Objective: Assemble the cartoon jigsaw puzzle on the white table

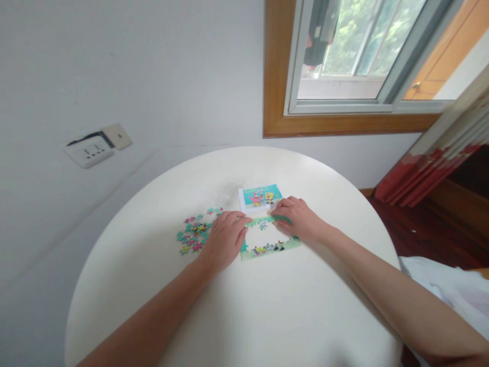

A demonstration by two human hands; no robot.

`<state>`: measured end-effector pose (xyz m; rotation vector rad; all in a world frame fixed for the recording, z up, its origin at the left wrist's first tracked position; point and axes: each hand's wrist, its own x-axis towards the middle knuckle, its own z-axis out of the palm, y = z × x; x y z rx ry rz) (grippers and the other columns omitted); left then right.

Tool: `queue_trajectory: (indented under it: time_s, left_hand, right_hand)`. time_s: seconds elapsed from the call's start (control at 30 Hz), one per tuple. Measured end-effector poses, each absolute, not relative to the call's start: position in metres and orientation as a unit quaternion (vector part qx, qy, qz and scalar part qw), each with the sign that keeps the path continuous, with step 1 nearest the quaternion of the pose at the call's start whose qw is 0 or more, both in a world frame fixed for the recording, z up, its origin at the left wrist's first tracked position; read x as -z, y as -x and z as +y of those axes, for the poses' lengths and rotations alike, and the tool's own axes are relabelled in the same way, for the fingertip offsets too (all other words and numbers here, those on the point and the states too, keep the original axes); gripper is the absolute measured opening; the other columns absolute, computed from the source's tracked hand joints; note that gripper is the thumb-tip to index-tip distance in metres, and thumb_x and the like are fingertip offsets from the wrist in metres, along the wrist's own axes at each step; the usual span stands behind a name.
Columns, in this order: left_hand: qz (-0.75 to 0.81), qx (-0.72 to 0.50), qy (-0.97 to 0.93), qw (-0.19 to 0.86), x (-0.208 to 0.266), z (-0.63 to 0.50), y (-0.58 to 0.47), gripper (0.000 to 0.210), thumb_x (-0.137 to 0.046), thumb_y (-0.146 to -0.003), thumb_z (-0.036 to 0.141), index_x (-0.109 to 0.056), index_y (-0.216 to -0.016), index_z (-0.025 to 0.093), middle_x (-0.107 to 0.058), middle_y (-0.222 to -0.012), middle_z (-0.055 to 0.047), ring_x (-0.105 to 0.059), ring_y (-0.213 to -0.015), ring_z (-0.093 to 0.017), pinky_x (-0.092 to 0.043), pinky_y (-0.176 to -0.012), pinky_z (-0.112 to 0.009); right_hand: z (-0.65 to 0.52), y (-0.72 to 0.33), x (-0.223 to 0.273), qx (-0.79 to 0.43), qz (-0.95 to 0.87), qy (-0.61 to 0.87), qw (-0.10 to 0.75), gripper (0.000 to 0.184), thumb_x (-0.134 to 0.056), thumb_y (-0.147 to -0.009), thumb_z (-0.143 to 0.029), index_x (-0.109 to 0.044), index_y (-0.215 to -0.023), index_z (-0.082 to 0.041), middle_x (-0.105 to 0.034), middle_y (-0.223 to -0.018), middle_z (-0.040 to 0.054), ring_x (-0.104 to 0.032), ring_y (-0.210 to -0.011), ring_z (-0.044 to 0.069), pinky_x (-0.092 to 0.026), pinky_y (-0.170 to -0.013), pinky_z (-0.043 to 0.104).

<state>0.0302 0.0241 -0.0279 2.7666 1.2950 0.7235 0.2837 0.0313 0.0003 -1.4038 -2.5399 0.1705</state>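
A partly assembled jigsaw puzzle (269, 250) lies flat on the white round table, its border pieces framing a bare middle. A small cluster of joined pieces (263, 224) hangs inward from its top edge. At the upper left corner rests my left hand (225, 242), fingers extended and the thumb along the puzzle's left side. My right hand (300, 219) is closed over the upper right edge, fingers bent and the thumb on the inner side. Just beyond the puzzle lies a picture card (256, 198) with cartoon figures. Loose puzzle pieces (193, 237) are heaped left of my left hand.
The round table (244, 316) stands close to a pale wall with a socket (91, 150). A wood-framed window (344, 122) is at the back right, with a red and cream curtain (431, 158) beside it. White cloth (446, 285) lies by the table's right side.
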Motion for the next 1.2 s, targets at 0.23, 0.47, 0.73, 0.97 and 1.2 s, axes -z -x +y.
queue_trajectory:
  time_s: [0.23,0.47,0.73,0.97,1.2]
  left_hand:
    - [0.411,-0.227,-0.883,0.014,0.0282,0.0254,-0.0294,0.027,-0.044,-0.09,0.016,-0.062,-0.11,0.021,-0.06,-0.11,-0.007,-0.051,-0.107,-0.024,-0.038,-0.1,-0.046]
    - [0.41,-0.22,-0.885,0.024,0.0291,0.028,-0.0291,0.027,-0.044,-0.091,0.016,-0.062,-0.11,0.021,-0.061,-0.108,-0.006,-0.051,-0.105,-0.023,-0.038,-0.099,-0.044]
    - [0.411,-0.228,-0.882,0.032,0.0294,0.03,-0.029,0.028,-0.044,-0.09,0.015,-0.062,-0.11,0.021,-0.061,-0.107,-0.006,-0.052,-0.103,-0.023,-0.038,-0.099,-0.045]
    - [0.412,-0.224,-0.883,0.038,0.0276,0.03,-0.0294,0.029,-0.043,-0.09,0.014,-0.061,-0.111,0.021,-0.062,-0.107,-0.007,-0.052,-0.103,-0.023,-0.039,-0.097,-0.045]
    - [0.41,-0.229,-0.882,0.036,0.0283,0.0291,-0.03,0.028,-0.045,-0.088,0.012,-0.062,-0.108,0.021,-0.061,-0.106,-0.006,-0.052,-0.103,-0.023,-0.04,-0.096,-0.044]
  right_hand:
    - [0.0324,-0.2825,0.0003,-0.056,-0.866,0.486,0.105,0.027,-0.057,-0.088,-0.027,-0.067,-0.113,-0.026,-0.061,-0.113,0.0078,-0.049,-0.106,0.023,-0.034,-0.085,0.034]
    - [0.031,-0.2807,-0.002,-0.057,-0.864,0.49,0.103,0.027,-0.055,-0.09,-0.026,-0.068,-0.113,-0.025,-0.062,-0.113,0.0075,-0.05,-0.107,0.022,-0.034,-0.085,0.034]
    - [0.0316,-0.28,-0.0015,-0.056,-0.863,0.491,0.104,0.026,-0.054,-0.09,-0.022,-0.069,-0.111,-0.025,-0.062,-0.112,0.0074,-0.049,-0.107,0.022,-0.034,-0.086,0.033]
    - [0.0312,-0.2796,-0.003,-0.057,-0.862,0.492,0.11,0.026,-0.053,-0.09,-0.023,-0.069,-0.11,-0.025,-0.062,-0.112,0.0075,-0.049,-0.106,0.022,-0.034,-0.085,0.034]
    - [0.0319,-0.2799,-0.0024,-0.059,-0.863,0.49,0.106,0.026,-0.053,-0.09,-0.023,-0.069,-0.11,-0.025,-0.061,-0.112,0.0084,-0.05,-0.106,0.022,-0.034,-0.086,0.034]
